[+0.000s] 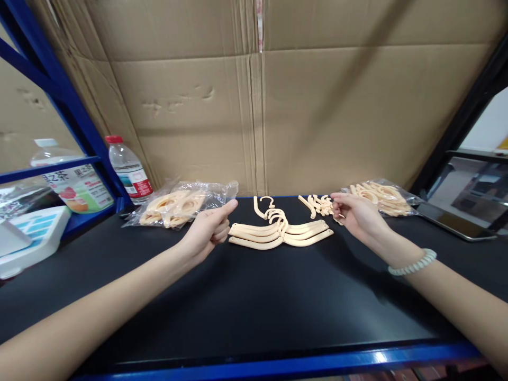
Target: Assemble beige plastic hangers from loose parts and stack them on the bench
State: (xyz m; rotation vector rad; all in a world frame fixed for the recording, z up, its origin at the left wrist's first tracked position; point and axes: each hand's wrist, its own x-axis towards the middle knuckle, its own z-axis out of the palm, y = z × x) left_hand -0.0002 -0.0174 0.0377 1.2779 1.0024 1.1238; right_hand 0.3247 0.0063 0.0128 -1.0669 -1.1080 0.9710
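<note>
Right now both of the person's bare arms reach across the black shelf top [246,296], and the hands sit either side of a stack of cream plastic hangers [280,232] lying flat at about twelve o'clock from where the arms come in. The left hand [207,231] is curled into a loose fist, fingers folded in, thumb stretched out towards the stack's left tips; it comes just beside them, though I cannot tell whether it actually touches. Nothing shows inside that fist.

The right hand [355,214], out at roughly one o'clock, is half closed, its fingertips drawn together on a small heap of loose hanger pieces [319,205] (short hooked bits, the same cream colour). It seems to pinch one of them, but the grip itself is too small to make out. A pale bead bracelet [413,263] rings that wrist.

Behind the left hand, near eleven o'clock, lies a clear bag of cream parts [177,203], with a red-capped water bottle [127,169] beyond it against the blue rack post [59,90]. Another filled bag [383,197] rests just past the right hand, and a dark tablet [460,209] lies further out at two o'clock. Cardboard [301,106] walls off the back.
</note>
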